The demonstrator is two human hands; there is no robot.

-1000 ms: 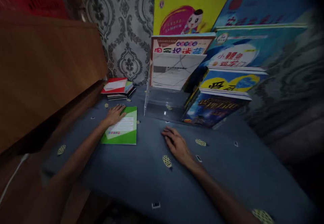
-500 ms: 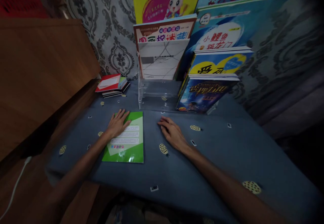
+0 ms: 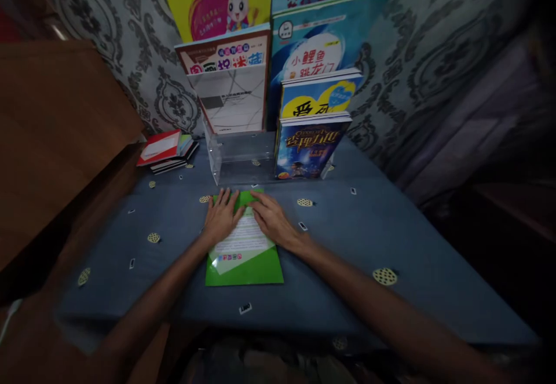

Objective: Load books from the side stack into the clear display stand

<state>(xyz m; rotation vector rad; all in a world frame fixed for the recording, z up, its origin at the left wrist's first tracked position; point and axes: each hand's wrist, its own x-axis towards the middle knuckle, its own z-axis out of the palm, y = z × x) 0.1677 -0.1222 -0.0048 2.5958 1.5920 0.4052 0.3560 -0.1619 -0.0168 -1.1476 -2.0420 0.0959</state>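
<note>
A green book [image 3: 247, 269] with a pale printed panel lies flat on the blue-grey tablecloth in front of me. My left hand [image 3: 220, 219] rests on its upper left part, palm down with the fingers spread. On the upper right part, my right hand [image 3: 273, 220] touches the cover, its fingers stretched out and slightly bent. Neither hand grips anything. The lettering at the book's lower end appears upside down from my side. The top edge is partly hidden by my fingers.
Beyond the book stands a clear plastic book rack [image 3: 215, 161], with picture books [image 3: 325, 48] on its steps and a dark blue book [image 3: 306, 152] at front right. A small stack of books [image 3: 163, 149] lies at back left, near a wooden panel [image 3: 56, 117]. Patterned wallpaper [image 3: 176, 103] rises behind.
The green book has shifted right across the cloth under my left hand. My right hand has moved from the bare cloth onto the book. The camera view has turned somewhat to the right.
</note>
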